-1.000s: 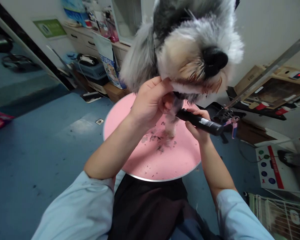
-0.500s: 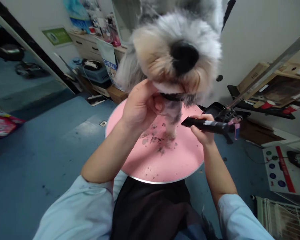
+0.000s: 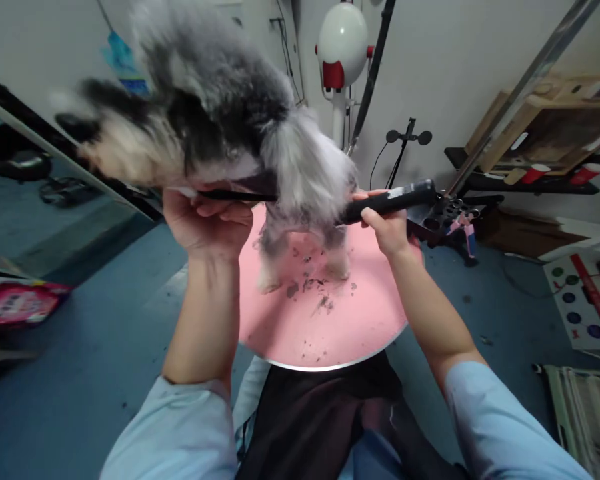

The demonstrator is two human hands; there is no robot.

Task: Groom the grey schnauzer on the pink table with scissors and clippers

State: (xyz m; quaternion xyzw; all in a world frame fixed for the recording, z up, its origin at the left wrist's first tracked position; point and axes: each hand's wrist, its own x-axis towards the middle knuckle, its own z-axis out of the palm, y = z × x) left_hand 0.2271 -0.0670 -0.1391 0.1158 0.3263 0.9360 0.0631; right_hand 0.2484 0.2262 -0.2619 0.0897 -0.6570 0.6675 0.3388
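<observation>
Cupping the dog (image 3: pixel 215 127) under its chin, left hand (image 3: pixel 205 223) steadies a soft, wriggly head w/ fingers curled round, while right hand (image 3: pixel 387 227) grips the clipper (image 3: pixel 387 200) mid-body, rigid & light.

Fluffy dog (image 3: pixel 220 113), smooth pink tabletop (image 3: pixel 350 320)
</observation>
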